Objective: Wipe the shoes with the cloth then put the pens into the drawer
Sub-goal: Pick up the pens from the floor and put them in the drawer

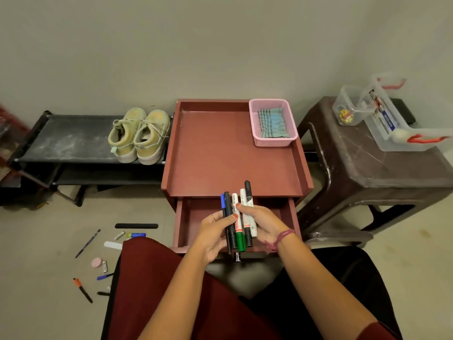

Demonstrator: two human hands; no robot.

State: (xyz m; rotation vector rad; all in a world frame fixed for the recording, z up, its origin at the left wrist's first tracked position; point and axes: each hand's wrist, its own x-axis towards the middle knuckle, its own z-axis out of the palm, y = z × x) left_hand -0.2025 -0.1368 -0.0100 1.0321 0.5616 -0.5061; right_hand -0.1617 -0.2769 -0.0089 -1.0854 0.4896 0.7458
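Observation:
Both hands hold a bunch of several pens and markers point(239, 217) upright above the open drawer point(182, 224) of the reddish-brown cabinet. My left hand point(213, 234) grips the blue and black ones from the left. My right hand point(262, 223) clasps the white markers from the right. The drawer looks bare inside where visible. A pair of pale yellow-green shoes point(139, 134) stands on the black rack point(66, 141) to the left. The folded blue-green cloth point(273, 123) lies in a pink basket point(272, 141) on the cabinet top's far right corner.
A brown plastic stool point(372, 168) at the right carries clear containers point(392, 119). Loose pens and small items point(98, 263) lie scattered on the floor at the left. The cabinet top point(215, 148) has raised side edges. My knees are below the drawer.

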